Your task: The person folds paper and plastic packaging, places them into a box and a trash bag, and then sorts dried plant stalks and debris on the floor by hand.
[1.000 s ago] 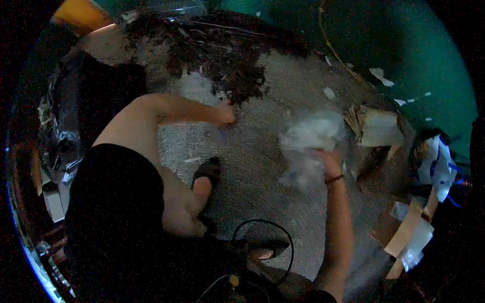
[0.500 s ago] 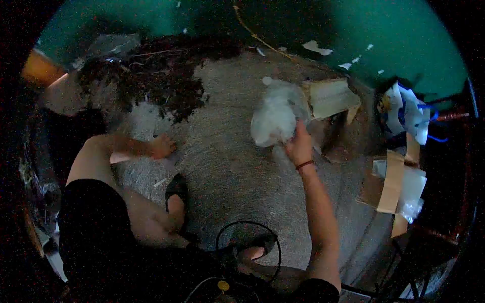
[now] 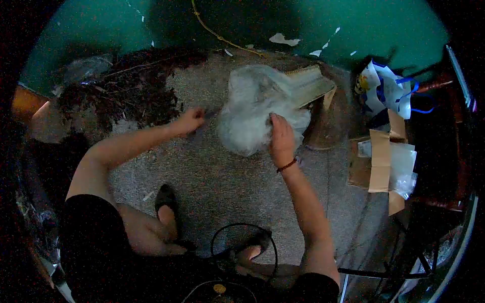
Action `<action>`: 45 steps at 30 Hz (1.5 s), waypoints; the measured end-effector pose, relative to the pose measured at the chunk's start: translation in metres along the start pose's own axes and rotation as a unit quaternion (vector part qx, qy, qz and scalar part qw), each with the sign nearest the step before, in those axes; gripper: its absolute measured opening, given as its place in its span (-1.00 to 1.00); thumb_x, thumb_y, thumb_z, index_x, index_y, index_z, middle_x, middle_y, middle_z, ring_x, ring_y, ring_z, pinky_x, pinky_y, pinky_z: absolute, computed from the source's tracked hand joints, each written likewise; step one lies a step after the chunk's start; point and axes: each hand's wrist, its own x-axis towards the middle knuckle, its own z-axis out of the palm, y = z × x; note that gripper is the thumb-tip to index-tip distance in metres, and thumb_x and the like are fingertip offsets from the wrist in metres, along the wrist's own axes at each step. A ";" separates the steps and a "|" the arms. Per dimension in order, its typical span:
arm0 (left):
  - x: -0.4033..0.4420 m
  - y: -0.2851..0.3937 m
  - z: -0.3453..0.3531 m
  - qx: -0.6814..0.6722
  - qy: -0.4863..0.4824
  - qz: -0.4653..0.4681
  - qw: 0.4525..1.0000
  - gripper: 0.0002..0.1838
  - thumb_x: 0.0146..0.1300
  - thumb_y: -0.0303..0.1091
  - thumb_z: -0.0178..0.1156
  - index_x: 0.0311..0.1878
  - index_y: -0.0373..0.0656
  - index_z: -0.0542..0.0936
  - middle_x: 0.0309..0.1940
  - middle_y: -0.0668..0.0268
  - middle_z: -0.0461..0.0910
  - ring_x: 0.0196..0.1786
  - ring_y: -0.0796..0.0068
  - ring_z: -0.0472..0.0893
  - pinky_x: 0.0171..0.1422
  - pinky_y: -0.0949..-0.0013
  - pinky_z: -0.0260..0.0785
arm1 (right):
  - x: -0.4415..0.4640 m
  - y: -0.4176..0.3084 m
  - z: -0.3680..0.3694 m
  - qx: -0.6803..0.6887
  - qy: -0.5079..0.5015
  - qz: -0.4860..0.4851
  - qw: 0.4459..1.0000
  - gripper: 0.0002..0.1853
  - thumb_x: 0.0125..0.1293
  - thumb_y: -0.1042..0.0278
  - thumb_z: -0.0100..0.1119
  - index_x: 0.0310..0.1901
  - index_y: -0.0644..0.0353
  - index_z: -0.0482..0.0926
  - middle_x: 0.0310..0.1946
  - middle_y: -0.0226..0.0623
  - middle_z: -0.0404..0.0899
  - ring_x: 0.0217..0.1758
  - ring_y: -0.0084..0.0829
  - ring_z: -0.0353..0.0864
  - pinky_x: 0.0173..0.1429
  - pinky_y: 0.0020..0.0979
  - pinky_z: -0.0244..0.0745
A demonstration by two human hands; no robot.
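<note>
A large clear plastic bag (image 3: 245, 123), crumpled and puffed out, lies over the carpeted floor ahead of me. My right hand (image 3: 282, 137), with a dark red bracelet at its wrist, is at the near right side of the bag and grips its film. My left hand (image 3: 191, 121) is to the left of the bag, apart from it, with its fingers curled in; whatever they may hold cannot be made out. Beyond that hand a heap of dark dried plant stems (image 3: 121, 91) is spread on the floor.
An opened cardboard piece (image 3: 313, 86) lies behind the bag. To the right are a white and blue carrier bag (image 3: 384, 91) and an open cardboard box (image 3: 380, 161) with clear plastic packets. A green wall (image 3: 333, 20) with a yellow rope (image 3: 212, 33) closes the far side.
The plastic bag has come nearer the middle and is more spread out, my right hand moving left with it. My left hand has risen and moved right, toward the bag. The view has shifted slightly.
</note>
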 end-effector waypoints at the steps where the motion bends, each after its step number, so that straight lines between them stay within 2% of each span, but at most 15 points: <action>1: 0.004 0.023 0.001 -0.010 0.018 -0.007 1.000 -0.80 0.01 -0.36 0.03 -0.30 -0.26 0.43 -0.48 0.23 0.46 -0.37 0.46 0.45 -0.33 0.34 0.27 | -0.001 0.000 0.002 0.022 -0.007 0.021 1.000 -0.52 -0.05 0.64 -0.04 0.02 0.34 0.27 -0.02 0.05 0.32 0.02 -0.02 0.31 0.09 -0.26 0.25; 6: 0.047 0.063 -0.010 -0.006 0.280 0.143 0.949 -0.71 0.02 -0.33 0.02 -0.17 -0.24 0.41 -0.33 0.17 0.48 -0.27 0.35 0.46 -0.16 0.33 0.29 | -0.004 -0.004 -0.002 0.116 -0.037 0.071 0.990 -0.52 0.00 0.62 -0.19 0.05 0.31 0.24 0.16 -0.07 0.17 0.19 -0.12 0.20 0.22 -0.27 0.15; 7: 0.047 0.084 -0.017 -0.074 0.335 0.147 0.928 -0.69 0.02 -0.31 0.03 -0.16 -0.25 0.39 -0.34 0.15 0.48 -0.28 0.32 0.46 -0.17 0.31 0.29 | -0.003 -0.005 0.002 0.121 -0.018 0.068 0.990 -0.53 0.01 0.63 -0.21 0.06 0.32 0.23 0.15 -0.06 0.17 0.19 -0.12 0.20 0.23 -0.29 0.14; 8: 0.045 0.094 -0.025 -0.073 0.334 0.147 0.928 -0.69 0.02 -0.31 0.03 -0.16 -0.25 0.39 -0.34 0.15 0.48 -0.28 0.32 0.46 -0.17 0.31 0.29 | -0.002 -0.006 0.004 0.126 0.000 0.065 0.990 -0.53 0.02 0.63 -0.22 0.07 0.33 0.22 0.15 -0.05 0.18 0.19 -0.12 0.20 0.24 -0.31 0.14; 10: 0.038 0.114 -0.037 0.006 0.359 0.283 0.889 -0.67 0.00 -0.30 0.06 -0.16 -0.26 0.37 -0.36 0.11 0.46 -0.28 0.27 0.46 -0.20 0.29 0.29 | 0.003 -0.010 0.001 0.153 -0.028 0.093 0.983 -0.53 0.04 0.63 -0.22 0.07 0.33 0.21 0.14 -0.04 0.19 0.19 -0.12 0.20 0.23 -0.30 0.16; 17: -0.010 0.138 0.019 0.228 0.117 0.410 0.875 -0.59 -0.04 -0.18 0.18 -0.18 -0.25 0.40 -0.34 0.11 0.47 -0.30 0.20 0.49 -0.23 0.22 0.31 | 0.003 -0.013 0.003 0.148 -0.010 0.047 0.988 -0.54 0.12 0.60 -0.24 0.12 0.33 0.16 0.12 -0.03 0.23 0.16 -0.12 0.24 0.19 -0.26 0.18; 21: -0.011 0.139 0.042 0.232 -0.029 0.333 0.913 -0.48 0.00 -0.12 0.19 -0.05 -0.29 0.40 -0.09 0.02 0.42 -0.04 0.10 0.43 0.02 0.23 0.27 | 0.003 -0.012 0.008 0.174 0.034 -0.013 0.984 -0.52 0.09 0.60 -0.20 0.12 0.32 0.16 0.11 -0.02 0.23 0.12 -0.09 0.27 0.18 -0.23 0.18; 23: -0.003 0.129 0.048 0.161 -0.016 0.370 0.915 -0.66 -0.01 -0.20 0.17 -0.23 -0.22 0.48 -0.30 0.16 0.50 -0.27 0.24 0.51 -0.23 0.27 0.32 | 0.004 -0.013 0.005 0.143 0.003 -0.030 0.989 -0.49 0.07 0.50 -0.04 0.11 0.32 0.17 -0.07 0.03 0.35 -0.05 -0.07 0.38 -0.01 -0.25 0.31; 27: 0.018 0.119 0.039 0.063 -0.010 0.273 0.960 -0.70 -0.01 -0.24 0.17 -0.24 -0.22 0.51 -0.34 0.19 0.53 -0.29 0.39 0.52 -0.23 0.34 0.33 | 0.012 -0.031 -0.013 0.208 -0.029 0.102 0.972 -0.47 0.00 0.54 0.03 0.08 0.30 0.21 -0.05 0.02 0.34 -0.01 -0.03 0.34 0.03 -0.22 0.27; 30: 0.020 0.121 0.031 -0.024 -0.050 0.188 0.981 -0.69 -0.02 -0.27 0.17 -0.22 -0.26 0.51 -0.38 0.24 0.54 -0.31 0.51 0.50 -0.23 0.41 0.33 | 0.004 -0.018 -0.010 0.143 0.034 0.033 0.989 -0.40 -0.10 0.60 0.09 0.08 0.29 0.22 -0.06 0.01 0.35 0.00 -0.01 0.32 0.05 -0.21 0.25; 32: -0.002 0.140 0.026 -0.120 -0.001 0.126 0.985 -0.69 -0.04 -0.30 0.19 -0.22 -0.27 0.52 -0.40 0.28 0.53 -0.34 0.53 0.49 -0.24 0.42 0.33 | -0.004 -0.002 0.000 0.056 0.026 -0.003 0.998 -0.33 -0.22 0.64 0.13 0.08 0.29 0.22 -0.07 0.01 0.35 -0.02 0.00 0.33 0.04 -0.22 0.26; 36: 0.013 0.116 0.022 -0.069 -0.008 0.143 0.987 -0.64 0.01 -0.28 0.19 -0.12 -0.25 0.47 -0.33 0.32 0.54 -0.32 0.53 0.49 -0.23 0.40 0.36 | -0.001 -0.009 -0.012 0.023 -0.003 -0.024 0.999 -0.45 -0.02 0.58 -0.09 0.12 0.25 0.19 -0.07 -0.07 0.35 -0.02 -0.10 0.33 0.06 -0.14 0.23; 38: 0.011 0.113 0.025 -0.115 0.019 0.105 0.988 -0.66 -0.07 -0.32 0.22 -0.21 -0.29 0.51 -0.40 0.30 0.53 -0.37 0.53 0.47 -0.29 0.42 0.33 | 0.000 -0.009 -0.008 0.014 0.003 -0.095 0.995 -0.23 -0.37 0.67 0.15 0.08 0.23 0.23 -0.07 -0.03 0.36 -0.05 -0.02 0.35 0.00 -0.24 0.29; 42: 0.002 0.118 0.030 -0.119 -0.021 0.032 0.992 -0.67 -0.08 -0.33 0.23 -0.22 -0.29 0.51 -0.41 0.29 0.53 -0.40 0.54 0.46 -0.34 0.42 0.32 | 0.006 -0.039 -0.010 0.043 0.012 -0.058 0.997 -0.23 -0.33 0.65 0.16 0.10 0.20 0.22 -0.08 -0.06 0.37 -0.11 -0.06 0.38 -0.07 -0.23 0.31; 45: 0.003 0.114 0.038 -0.112 -0.059 0.049 0.991 -0.70 -0.10 -0.33 0.24 -0.27 -0.27 0.52 -0.44 0.31 0.52 -0.41 0.55 0.45 -0.34 0.44 0.30 | 0.008 -0.047 -0.012 0.131 -0.027 0.001 0.991 -0.36 -0.11 0.57 -0.01 0.14 0.11 0.20 -0.02 -0.11 0.34 -0.06 -0.12 0.38 0.04 -0.16 0.27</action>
